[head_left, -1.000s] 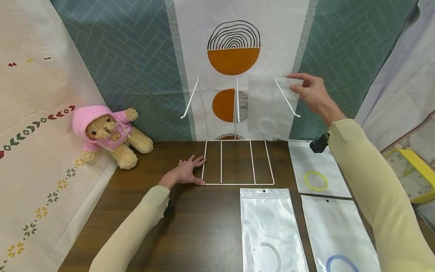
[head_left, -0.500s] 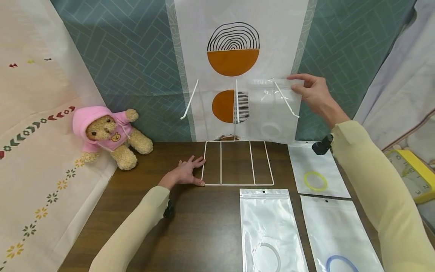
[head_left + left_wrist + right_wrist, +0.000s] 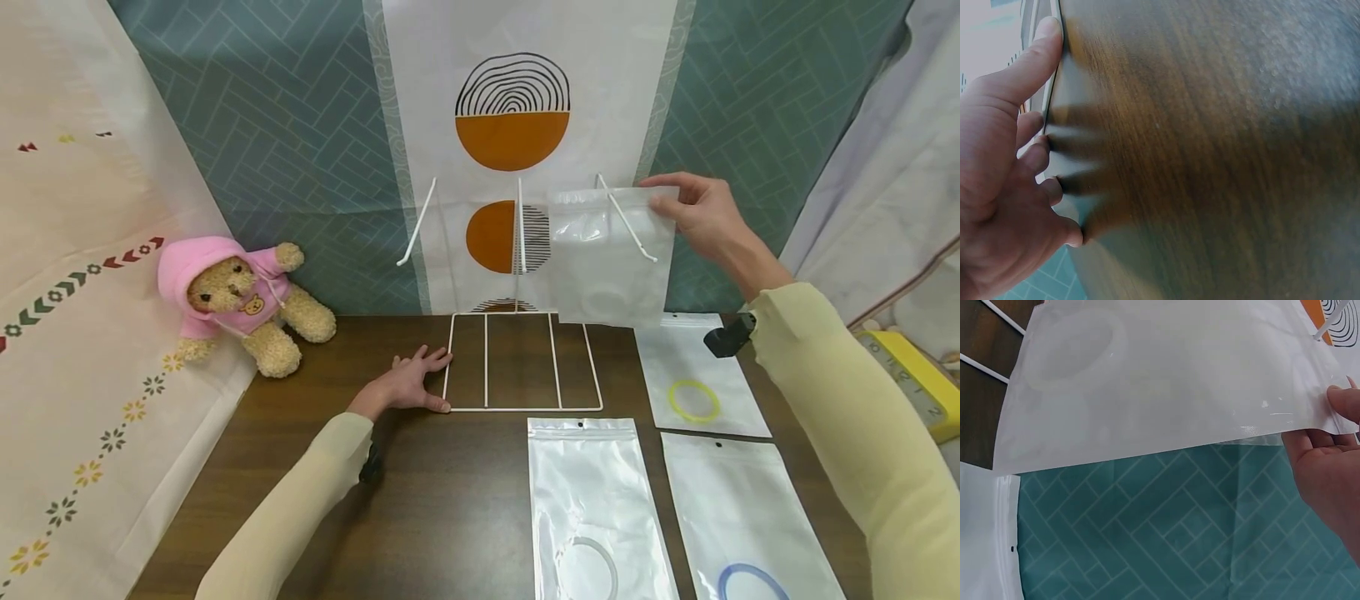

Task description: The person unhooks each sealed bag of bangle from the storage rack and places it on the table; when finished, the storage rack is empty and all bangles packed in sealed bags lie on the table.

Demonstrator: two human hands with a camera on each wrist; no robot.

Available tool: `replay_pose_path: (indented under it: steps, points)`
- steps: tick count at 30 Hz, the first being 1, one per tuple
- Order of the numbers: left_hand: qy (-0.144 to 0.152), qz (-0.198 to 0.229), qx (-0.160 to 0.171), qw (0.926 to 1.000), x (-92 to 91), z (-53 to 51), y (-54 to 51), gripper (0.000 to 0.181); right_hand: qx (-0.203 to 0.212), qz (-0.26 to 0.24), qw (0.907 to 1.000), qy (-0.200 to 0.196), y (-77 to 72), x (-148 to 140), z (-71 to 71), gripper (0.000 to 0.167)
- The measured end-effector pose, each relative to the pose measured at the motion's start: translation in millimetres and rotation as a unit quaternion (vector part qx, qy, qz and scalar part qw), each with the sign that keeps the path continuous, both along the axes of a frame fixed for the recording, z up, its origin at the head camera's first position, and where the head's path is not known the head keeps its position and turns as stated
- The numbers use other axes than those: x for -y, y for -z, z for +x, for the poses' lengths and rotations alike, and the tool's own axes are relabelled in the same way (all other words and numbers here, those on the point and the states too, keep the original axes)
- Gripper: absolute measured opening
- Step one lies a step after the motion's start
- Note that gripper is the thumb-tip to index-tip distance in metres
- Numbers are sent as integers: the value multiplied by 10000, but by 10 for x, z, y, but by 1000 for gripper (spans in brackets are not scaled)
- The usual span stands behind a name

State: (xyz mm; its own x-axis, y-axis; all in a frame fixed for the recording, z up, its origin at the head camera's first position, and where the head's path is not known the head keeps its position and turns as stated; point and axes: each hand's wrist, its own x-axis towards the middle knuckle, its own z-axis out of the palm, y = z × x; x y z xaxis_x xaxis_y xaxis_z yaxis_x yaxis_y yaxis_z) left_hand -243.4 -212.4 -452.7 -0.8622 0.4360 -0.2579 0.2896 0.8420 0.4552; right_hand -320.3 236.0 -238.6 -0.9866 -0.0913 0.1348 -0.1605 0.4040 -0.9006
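Note:
A white wire rack (image 3: 485, 367) stands on the brown table, with several prongs slanting out from its upright. My right hand (image 3: 705, 212) pinches the top right corner of a whitish zip bag (image 3: 600, 250) between thumb and fingers. The bag hangs at the right prong (image 3: 628, 221), which crosses its front. The prong's back end shows above the bag's top edge; whether it runs through the bag's hole I cannot tell. A faint ring shows inside the bag in the right wrist view. My left hand (image 3: 408, 383), fingers spread, touches the left edge of the rack's base.
Silvery zip bags lie on the table at right: one with a yellow ring (image 3: 693, 401), one with a blue ring (image 3: 752, 581), one with a pale ring (image 3: 588, 567). A teddy bear in a pink hoodie (image 3: 243, 300) sits left; a yellow clock (image 3: 915, 379) stands far right.
My right hand and the bag have moved lower and slightly right, out along the prong. More of the prong's back end now shows above the bag. The left hand has stayed put.

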Motion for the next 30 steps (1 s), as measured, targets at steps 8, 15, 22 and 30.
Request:
replay_pose_path:
  steps: [8,15,22,30]
  points:
    - [-18,37,26,10000,11,8,1,99,1,231,9997,-88,25,-75,158,39]
    - [-55,69,23,10000,-4,13,-23,98,-174,509,9985,-46,48,-107,327,39]
    - [-22,35,-38,10000,-4,24,-23,98,-223,613,9979,-37,76,-154,487,38]
    - [-2,40,-33,10000,-6,20,-22,98,-509,497,9975,-23,107,-232,637,31]
